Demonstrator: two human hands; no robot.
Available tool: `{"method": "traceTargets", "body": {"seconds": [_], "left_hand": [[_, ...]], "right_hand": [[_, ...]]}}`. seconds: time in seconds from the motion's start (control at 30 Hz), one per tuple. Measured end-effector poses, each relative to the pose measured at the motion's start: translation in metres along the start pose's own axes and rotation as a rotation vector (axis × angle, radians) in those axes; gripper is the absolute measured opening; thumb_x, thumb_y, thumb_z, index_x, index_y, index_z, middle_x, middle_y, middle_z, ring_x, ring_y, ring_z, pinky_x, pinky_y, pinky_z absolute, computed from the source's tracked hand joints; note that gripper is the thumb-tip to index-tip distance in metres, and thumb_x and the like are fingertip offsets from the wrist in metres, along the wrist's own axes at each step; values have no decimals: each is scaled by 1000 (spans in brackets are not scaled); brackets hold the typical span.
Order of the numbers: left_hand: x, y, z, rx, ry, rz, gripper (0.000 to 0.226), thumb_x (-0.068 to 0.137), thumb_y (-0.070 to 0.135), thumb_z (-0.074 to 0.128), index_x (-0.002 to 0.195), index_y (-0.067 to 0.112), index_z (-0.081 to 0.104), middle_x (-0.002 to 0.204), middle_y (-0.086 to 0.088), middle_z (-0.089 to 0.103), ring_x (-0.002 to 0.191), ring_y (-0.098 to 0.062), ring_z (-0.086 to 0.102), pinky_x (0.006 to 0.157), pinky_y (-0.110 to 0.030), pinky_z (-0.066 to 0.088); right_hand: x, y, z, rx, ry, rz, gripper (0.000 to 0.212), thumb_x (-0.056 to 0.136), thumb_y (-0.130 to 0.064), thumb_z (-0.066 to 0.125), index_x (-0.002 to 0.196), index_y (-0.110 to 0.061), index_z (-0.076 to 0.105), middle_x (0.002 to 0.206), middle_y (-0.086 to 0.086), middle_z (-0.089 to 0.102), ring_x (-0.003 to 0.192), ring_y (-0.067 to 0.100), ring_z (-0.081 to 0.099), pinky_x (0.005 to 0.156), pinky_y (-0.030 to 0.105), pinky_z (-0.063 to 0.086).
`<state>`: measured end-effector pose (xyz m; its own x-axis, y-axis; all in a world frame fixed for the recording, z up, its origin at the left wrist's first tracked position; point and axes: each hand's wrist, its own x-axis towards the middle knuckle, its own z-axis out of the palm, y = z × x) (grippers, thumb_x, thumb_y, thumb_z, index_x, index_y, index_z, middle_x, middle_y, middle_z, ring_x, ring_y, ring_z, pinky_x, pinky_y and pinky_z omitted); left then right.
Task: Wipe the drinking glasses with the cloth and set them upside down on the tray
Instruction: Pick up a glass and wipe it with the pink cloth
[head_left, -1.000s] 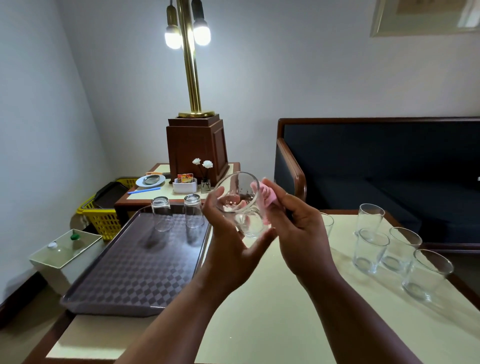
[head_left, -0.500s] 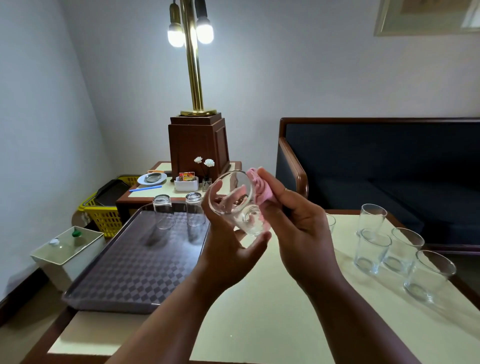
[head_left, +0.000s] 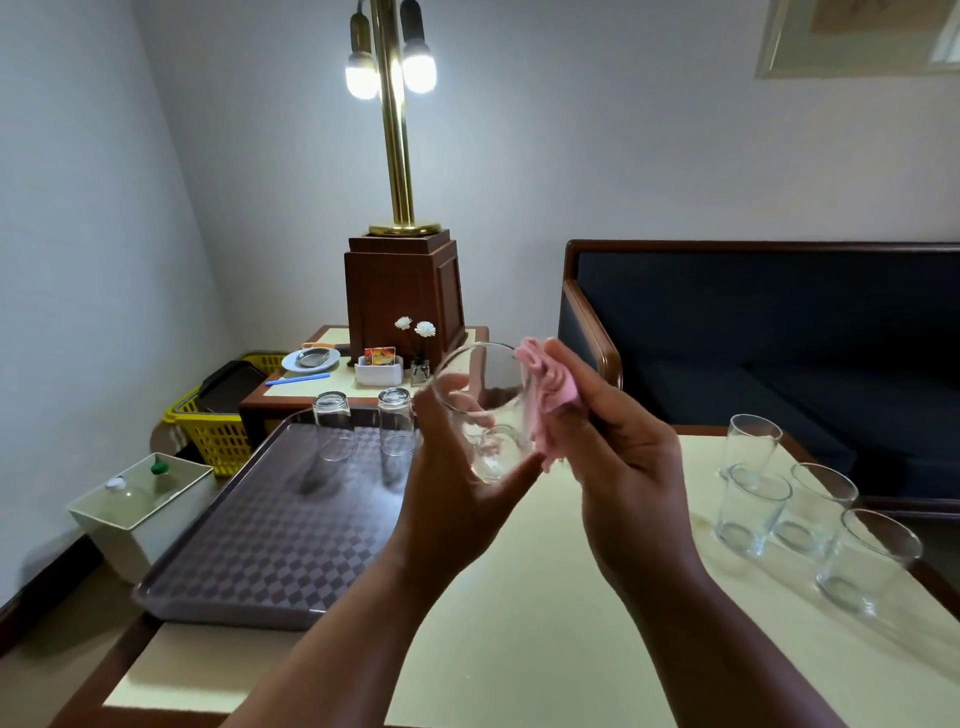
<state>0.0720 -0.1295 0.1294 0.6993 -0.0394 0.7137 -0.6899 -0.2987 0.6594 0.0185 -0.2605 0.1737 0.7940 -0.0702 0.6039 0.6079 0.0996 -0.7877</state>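
More crumpled pink cloth (head_left: 550, 395) shows; right hand (head_left: 623, 478) pinches it against clear drinking glass (head_left: 483, 415), left hand (head_left: 452, 509) grips glass, fingertips (head_left: 460, 401) blurred.

I see cream-topped table (head_left: 519, 649): checkered tray (head_left: 270, 545) on left side, four upright glasses (head_left: 753, 514) grouped far right.

The tray (head_left: 260, 545) is showing a checked pattern of dark brown and grey-purple squares. Right of the tray, the cloth (head_left: 548, 387) is looking soft pink against the clear glass (head_left: 488, 395). The table (head_left: 519, 613) under the tray is showing a pale cream top with a dark brown edge. Beyond the tray, the basket (head_left: 213, 441) is shining bright yellow, the pen (head_left: 297, 380) blue, and the lamp pole (head_left: 397, 156) is gleaming gold.
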Motion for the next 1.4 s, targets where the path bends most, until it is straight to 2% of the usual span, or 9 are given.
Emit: {"method": "traceTargets", "body": {"seconds": [0.2, 0.37, 0.53, 0.7, 0.8, 0.93, 1.03, 1.2, 1.4], "left_hand": [[-3, -12, -1, 191, -110, 79, 70, 70, 7, 76, 131, 17, 43, 114, 6, 60, 102, -11, 61, 82, -25, 54], [-6, -19, -5, 262, -163, 68, 70, 69, 6, 76, 126, 25, 40, 103, 5, 60, 88, -12, 59, 73, -11, 46], [-4, -30, -10, 310, -176, 57, 64, 69, 12, 82, 120, 22, 45, 105, 3, 60, 89, -13, 59, 73, -16, 49], [-6, -26, -8, 350, -204, 70, 67, 68, 9, 82, 116, 31, 42, 107, 14, 51, 91, 1, 48, 73, -3, 37], [-4, -28, -12, 462, -198, 137, 69, 69, 12, 85, 120, 29, 42, 111, 12, 53, 98, -4, 45, 84, -10, 38], [-3, -29, -16, 613, -224, 216, 69, 65, 13, 89, 118, 23, 46, 114, 0, 60, 102, -15, 52, 84, -23, 49], [-2, -27, -17, 633, -220, 206, 66, 66, 14, 88, 117, 23, 47, 112, 0, 61, 99, -17, 55, 79, -18, 41], [-3, -25, -18, 627, -258, 226, 62, 69, 18, 85, 118, 22, 47, 111, -2, 62, 93, -21, 61, 71, -20, 44], [-2, -29, -19, 658, -261, 319, 60, 72, 22, 86, 120, 20, 49, 113, -2, 61, 97, -20, 61, 70, -17, 46]], "right_hand": [[8, 4, -13, -106, 109, -13, 38, 97, -20, 55, 132, -33, 59, 131, -21, 62, 132, 5, 50, 105, 30, 48], [7, 23, -19, -374, -121, 77, 34, 100, -30, 51, 131, -40, 60, 141, -30, 49, 144, -5, 26, 119, 43, 29], [5, 23, -8, -370, -72, 108, 14, 93, -35, 61, 101, -32, 71, 129, -24, 59, 114, -21, 51, 80, 8, 49], [4, 31, -7, -547, 110, 123, 37, 80, -40, 77, 107, -33, 53, 104, -22, 62, 93, 0, 63, 67, 15, 55], [4, 32, -12, -799, 19, 106, 28, 89, -61, 52, 106, -39, 55, 103, -13, 62, 92, 7, 61, 65, 15, 48], [0, 41, -20, -1260, 14, 43, 75, 83, -82, 22, 120, -35, 66, 110, -1, 60, 97, 14, 58, 69, 24, 46], [2, 46, -26, -1032, -91, 131, 103, 70, -96, 5, 112, -30, 72, 98, -9, 69, 85, 7, 65, 68, 23, 56], [-1, 45, -26, -702, -42, 37, 64, 84, -77, 33, 88, -28, 74, 73, -13, 72, 73, 3, 68, 59, 12, 51], [-2, 45, -27, -562, -156, 463, 56, 87, -68, 45, 93, -19, 71, 70, 0, 72, 56, 14, 66, 52, 32, 57]]}}
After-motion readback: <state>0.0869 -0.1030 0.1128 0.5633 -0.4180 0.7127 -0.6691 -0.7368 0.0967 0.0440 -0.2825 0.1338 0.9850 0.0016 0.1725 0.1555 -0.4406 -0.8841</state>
